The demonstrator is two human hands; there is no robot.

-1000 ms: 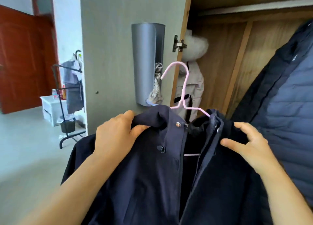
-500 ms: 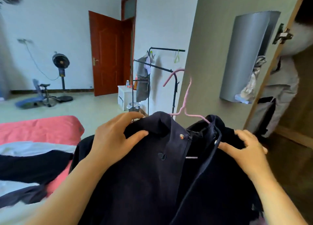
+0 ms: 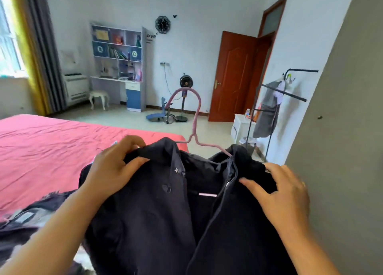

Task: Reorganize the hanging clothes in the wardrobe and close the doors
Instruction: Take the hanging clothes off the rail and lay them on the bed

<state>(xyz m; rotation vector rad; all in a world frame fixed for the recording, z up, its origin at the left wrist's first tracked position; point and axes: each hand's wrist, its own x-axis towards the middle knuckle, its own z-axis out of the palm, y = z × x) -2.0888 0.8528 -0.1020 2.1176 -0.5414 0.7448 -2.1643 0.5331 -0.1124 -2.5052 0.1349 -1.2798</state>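
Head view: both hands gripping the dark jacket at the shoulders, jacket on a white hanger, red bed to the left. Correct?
One thing is off: the hanger is pink, not white, as the head view shows. The rest holds: the left hand and right hand grip the dark jacket at its shoulders, and the red bed lies to the left.

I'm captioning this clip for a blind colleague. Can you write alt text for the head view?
Two hands hold a dark navy jacket on a pink hanger, left hand gripping one shoulder, right hand on the other. Behind lie a red bed and an open brown door.
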